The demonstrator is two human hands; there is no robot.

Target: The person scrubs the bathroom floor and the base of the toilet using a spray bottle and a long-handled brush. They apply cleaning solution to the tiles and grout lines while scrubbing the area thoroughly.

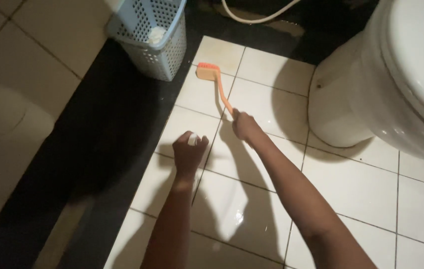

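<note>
My right hand (244,127) grips the end of the handle of an orange long-handled scrub brush (211,75). Its brush head rests on the white floor tiles (266,99) near the basket. My left hand (188,151) is closed around a small white object (193,140), held low over the tiles just left of the brush handle. Both arms stretch forward from the bottom of the view.
A pale blue perforated plastic basket (152,37) stands on the dark strip (107,124) beside the tiled wall at the left. A white toilet (391,79) fills the right. A white hose (257,17) curves along the top. The tiles look wet.
</note>
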